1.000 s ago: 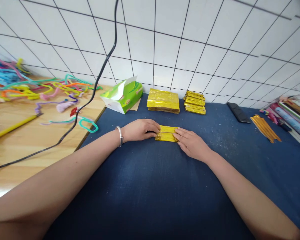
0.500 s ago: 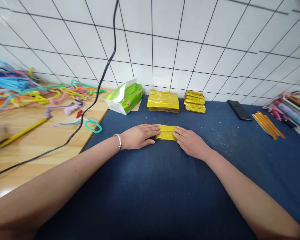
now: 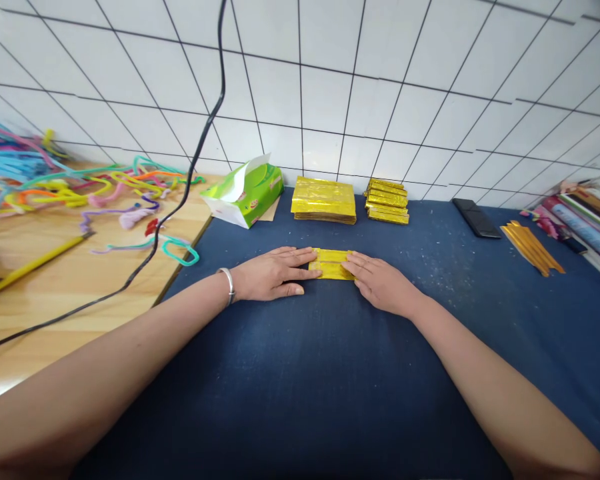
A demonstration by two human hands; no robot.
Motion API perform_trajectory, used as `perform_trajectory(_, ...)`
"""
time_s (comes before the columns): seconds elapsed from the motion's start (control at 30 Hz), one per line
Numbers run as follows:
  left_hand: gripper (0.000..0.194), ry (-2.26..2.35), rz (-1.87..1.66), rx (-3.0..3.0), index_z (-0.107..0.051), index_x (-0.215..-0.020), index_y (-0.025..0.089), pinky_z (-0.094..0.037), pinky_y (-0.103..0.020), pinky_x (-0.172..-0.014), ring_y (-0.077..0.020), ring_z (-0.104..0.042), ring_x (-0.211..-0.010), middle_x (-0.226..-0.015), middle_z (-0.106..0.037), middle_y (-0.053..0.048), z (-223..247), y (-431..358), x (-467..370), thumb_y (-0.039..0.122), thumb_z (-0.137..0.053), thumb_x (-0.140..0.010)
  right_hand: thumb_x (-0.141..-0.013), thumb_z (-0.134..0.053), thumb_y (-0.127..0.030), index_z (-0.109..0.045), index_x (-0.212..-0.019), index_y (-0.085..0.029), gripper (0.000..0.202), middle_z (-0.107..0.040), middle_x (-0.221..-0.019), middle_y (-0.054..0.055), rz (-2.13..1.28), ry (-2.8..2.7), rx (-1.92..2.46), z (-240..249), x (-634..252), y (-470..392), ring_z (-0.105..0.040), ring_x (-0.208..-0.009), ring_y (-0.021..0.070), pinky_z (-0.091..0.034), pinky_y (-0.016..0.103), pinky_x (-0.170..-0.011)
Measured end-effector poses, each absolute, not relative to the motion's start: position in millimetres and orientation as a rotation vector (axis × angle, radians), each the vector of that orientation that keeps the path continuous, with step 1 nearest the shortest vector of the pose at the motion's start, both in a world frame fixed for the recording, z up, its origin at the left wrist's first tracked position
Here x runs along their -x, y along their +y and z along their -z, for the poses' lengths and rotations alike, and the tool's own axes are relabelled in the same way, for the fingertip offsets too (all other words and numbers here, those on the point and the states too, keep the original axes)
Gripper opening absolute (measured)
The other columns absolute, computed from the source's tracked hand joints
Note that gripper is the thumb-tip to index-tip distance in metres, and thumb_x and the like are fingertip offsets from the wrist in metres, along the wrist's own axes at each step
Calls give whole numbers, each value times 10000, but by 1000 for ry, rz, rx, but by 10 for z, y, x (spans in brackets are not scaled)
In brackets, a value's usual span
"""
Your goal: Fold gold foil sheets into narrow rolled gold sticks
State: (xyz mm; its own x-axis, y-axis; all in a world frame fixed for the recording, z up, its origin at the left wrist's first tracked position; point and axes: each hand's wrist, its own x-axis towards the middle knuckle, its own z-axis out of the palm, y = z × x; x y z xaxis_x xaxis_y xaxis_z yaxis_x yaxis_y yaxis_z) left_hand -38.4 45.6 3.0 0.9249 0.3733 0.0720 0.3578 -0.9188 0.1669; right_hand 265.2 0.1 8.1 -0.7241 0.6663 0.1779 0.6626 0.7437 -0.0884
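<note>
A small gold foil sheet (image 3: 331, 265) with creases across it lies flat on the dark blue mat (image 3: 300, 373). My left hand (image 3: 274, 274), with a silver bangle at the wrist, rests open with its fingertips on the sheet's left edge; its fingers are spread and the thumb lies on the mat. On the right edge, my right hand (image 3: 383, 283) presses with flat, outstretched fingers. Behind the sheet stand a thick stack of gold foil sheets (image 3: 323, 200) and a smaller pile of folded gold strips (image 3: 387, 201).
A green tissue pack (image 3: 245, 192) sits at the back left. Colourful pipe cleaners (image 3: 80, 190) and a yellow cutter (image 3: 35, 265) lie on the wooden table. A black cable (image 3: 195, 160) hangs at left. At right are a phone (image 3: 476, 218), orange-gold strips (image 3: 531, 248) and books (image 3: 587, 223).
The fingers of my left hand have spread apart, and the lower ones have slid onto the sheet. The right hand has barely moved. The whole view has shifted slightly.
</note>
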Motion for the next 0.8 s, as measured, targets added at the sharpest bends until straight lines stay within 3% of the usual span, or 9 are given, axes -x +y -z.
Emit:
perform_trajectory(0.17, 466, 543, -189, -2898, -396, -1359, 333, -186, -433, -1108, -260, -209, -1385, -1515, -188, -54, -26, 474, 396, 439, -434, -907, -856, -453, -185, -452, -1252, -152, 398, -518, -1311, 116, -134, -2658, 1125, -123, -2661, -11, -410, -1285, 192, -381, 390, -1046)
perform_trajectory(0.37, 448, 527, -223, -2905, -408, -1352, 332, -211, -420, -1099, -243, -239, -1377, -1509, -214, -53, -8, 489, 399, 413, -434, -913, -879, -444, -207, -576, -1071, -208, 233, -531, -1311, 66, -64, -2684, 1020, -109, -2701, 10, -435, -1267, 189, -405, 398, -1010)
perform_trajectory(0.8, 399, 564, -157, -2929, -438, -1326, 357, -238, -356, -1087, -202, -295, -1356, -1461, -341, -11, -146, 494, 499, 370, -405, -929, -898, -422, -167, -594, -1153, -203, 310, -603, -1230, 67, 96, -2709, 902, -80, -2607, -55, -521, -1174, 198, -460, 393, -951)
